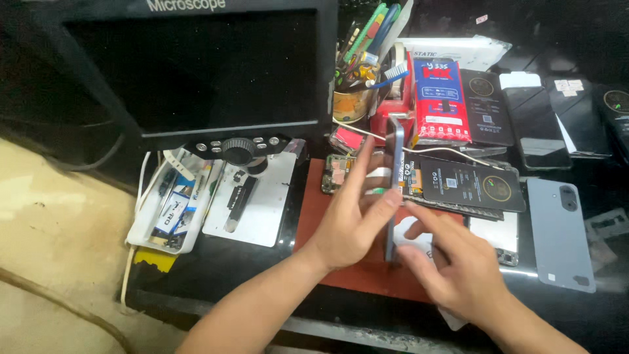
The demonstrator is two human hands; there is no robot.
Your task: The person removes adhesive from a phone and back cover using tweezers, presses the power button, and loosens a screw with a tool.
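1. Up top, big black monitor on a stand with a knob and buttons under it; fills the upper left.
2. Red work mat on the dark bench, under both hands.
3. Grey-blue phone back cover lies flat at right, camera cutout at its top corner.
4. Blue phone frame held on edge, upright over the mat at centre; seen side-on, so it reads as a thin blue strip, metallic sheen, top end near a red tape holder.
5. Left hand: fingers spread flat against the frame's left side, thumb tip on its edge, gripping it.
6. Right hand: fingers curled, pinching the frame's lower end from the right.
7. Black battery packs just right of the frame.
8. Small circuit board behind the left fingers.
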